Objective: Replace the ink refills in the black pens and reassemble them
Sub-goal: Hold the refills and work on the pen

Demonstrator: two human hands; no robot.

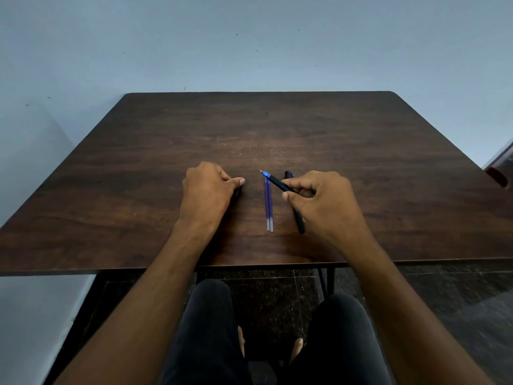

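Table (138,176); right hand (322,207) pinches pen (277,183).

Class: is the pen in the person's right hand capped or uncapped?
Uncapped: the pen held by the right hand shows a bare blue tip and metal point.

Left hand (206,190): covers a dark object (237,191); only a sliver shows at its 3 o'clock side, too little to identify.
Second black pen (298,220): middle hidden under the right hand (319,202).
Red-brown object (499,173): at 3 o'clock, cut off by the picture's edge.
Worktop (138,162): left and right corners cropped.
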